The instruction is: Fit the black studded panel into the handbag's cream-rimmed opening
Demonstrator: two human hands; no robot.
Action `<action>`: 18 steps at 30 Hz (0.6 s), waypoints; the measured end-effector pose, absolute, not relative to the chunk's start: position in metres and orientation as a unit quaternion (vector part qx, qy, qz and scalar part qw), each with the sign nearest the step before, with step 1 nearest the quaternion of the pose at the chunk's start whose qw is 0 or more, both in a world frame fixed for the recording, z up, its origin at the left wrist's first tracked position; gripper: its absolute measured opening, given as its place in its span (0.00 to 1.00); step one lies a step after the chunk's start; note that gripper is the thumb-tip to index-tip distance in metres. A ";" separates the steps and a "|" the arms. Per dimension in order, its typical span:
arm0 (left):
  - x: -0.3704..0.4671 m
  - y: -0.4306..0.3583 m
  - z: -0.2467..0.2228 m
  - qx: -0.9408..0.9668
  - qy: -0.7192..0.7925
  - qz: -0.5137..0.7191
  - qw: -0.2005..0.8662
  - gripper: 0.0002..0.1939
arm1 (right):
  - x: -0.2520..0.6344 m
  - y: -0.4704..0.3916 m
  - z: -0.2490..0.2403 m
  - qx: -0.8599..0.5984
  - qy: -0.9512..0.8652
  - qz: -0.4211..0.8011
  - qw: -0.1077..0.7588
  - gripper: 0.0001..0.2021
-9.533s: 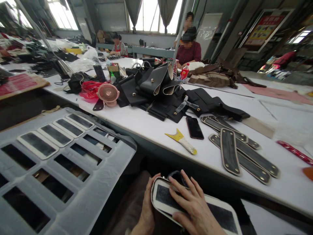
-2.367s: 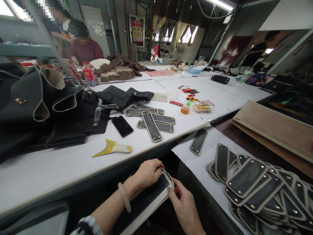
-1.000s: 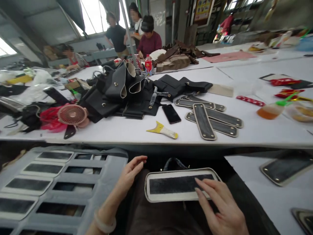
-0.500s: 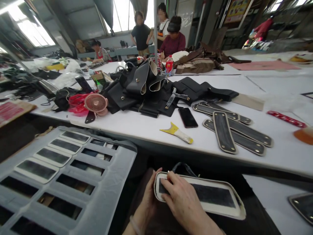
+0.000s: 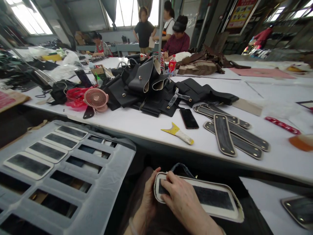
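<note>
A black handbag (image 5: 248,202) lies in my lap, its long rounded bottom facing up. Set in that bottom is a whitish base panel (image 5: 215,209) with a dark strip along its middle. My left hand (image 5: 149,192) is closed around the bag's left end, fingertips showing at the rim. Over the left part of the panel, my right hand (image 5: 182,195) has its fingers bent; some reach the far rim while others press on the panel. A wrapped handle (image 5: 183,169) shows behind the bag.
Left of me, a grey slotted rack (image 5: 102,192) carries several pale panels (image 5: 46,151). On the white table (image 5: 137,130) are a yellow-ended scraper (image 5: 177,133), a phone (image 5: 189,118), stitched black pieces (image 5: 224,134), a pink fan (image 5: 96,99) and black bag parts (image 5: 139,85). People work beyond.
The view has shifted slightly, so the rack appears farther left. Both hands keep nearly the same place on the bag. In the background, a standing person now has a light sheet beside them.
</note>
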State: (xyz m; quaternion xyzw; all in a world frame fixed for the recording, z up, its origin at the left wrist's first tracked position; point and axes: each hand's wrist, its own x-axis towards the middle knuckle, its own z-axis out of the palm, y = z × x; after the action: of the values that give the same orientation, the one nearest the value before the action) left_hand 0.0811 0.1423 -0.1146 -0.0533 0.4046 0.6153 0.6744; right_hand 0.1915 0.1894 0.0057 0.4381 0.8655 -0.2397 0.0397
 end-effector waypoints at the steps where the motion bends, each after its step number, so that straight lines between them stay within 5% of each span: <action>1: 0.081 0.143 -0.114 -0.051 0.407 0.616 0.672 0.27 | 0.191 0.189 0.007 0.438 0.866 -0.240 0.044 0.09; 14: 0.088 0.144 -0.112 -0.049 0.444 0.645 0.619 0.19 | 0.192 0.190 0.008 0.428 0.873 -0.232 0.035 0.07; 18: 0.084 0.145 -0.121 -0.054 0.450 0.641 0.619 0.20 | 0.195 0.190 0.006 0.424 0.873 -0.243 0.009 0.17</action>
State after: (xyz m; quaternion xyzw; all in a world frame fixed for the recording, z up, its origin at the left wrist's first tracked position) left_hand 0.0845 0.1450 -0.1210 -0.0539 0.4502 0.6410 0.6193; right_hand 0.1947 0.1903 0.0056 0.4238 0.8726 -0.2426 0.0091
